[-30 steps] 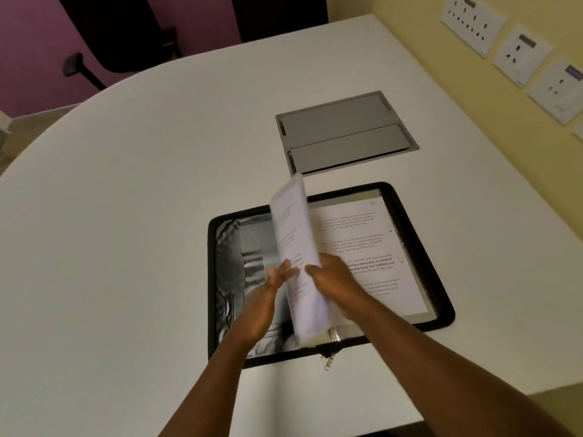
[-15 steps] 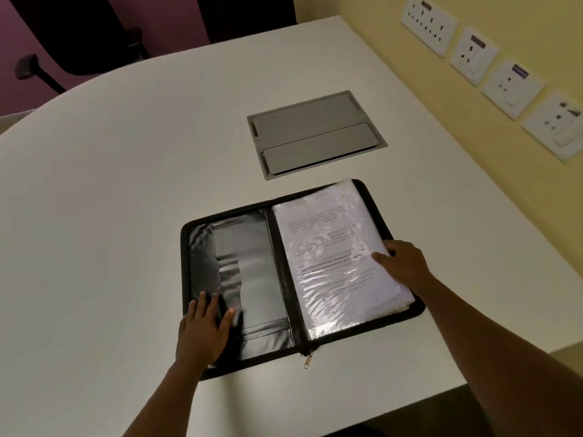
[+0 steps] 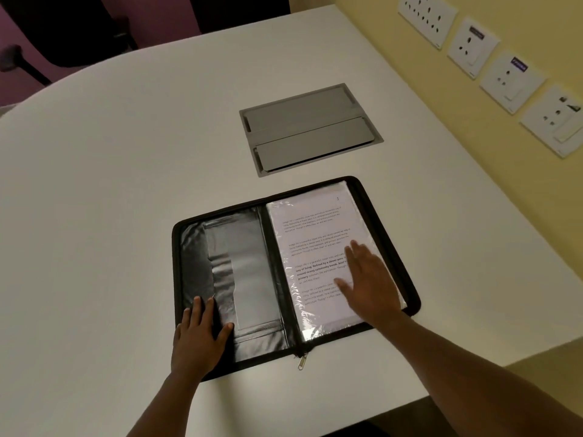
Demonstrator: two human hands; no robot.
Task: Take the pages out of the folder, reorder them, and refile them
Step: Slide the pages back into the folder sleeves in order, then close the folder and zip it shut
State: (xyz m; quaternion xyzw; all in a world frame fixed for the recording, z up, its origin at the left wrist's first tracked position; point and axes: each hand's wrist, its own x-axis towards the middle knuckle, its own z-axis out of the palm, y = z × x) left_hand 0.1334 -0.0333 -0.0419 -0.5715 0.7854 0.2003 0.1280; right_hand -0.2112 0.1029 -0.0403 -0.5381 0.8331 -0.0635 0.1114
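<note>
Now right hand [image 3: 367,287] flat on pages [image 3: 315,234] (inward)

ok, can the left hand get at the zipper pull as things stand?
Probably yes. The left hand lies flat on the folder's left flap, and the zipper pull hangs at the near edge by the spine, uncovered, with bare table around it.

White table [image 3: 126,184] carried a grey cable hatch [image 3: 310,129], lids closed, at 12 o'clock. Wall sockets [image 3: 511,78] ran at 2 o'clock; black chair [image 3: 63,29] at 10 o'clock.
</note>
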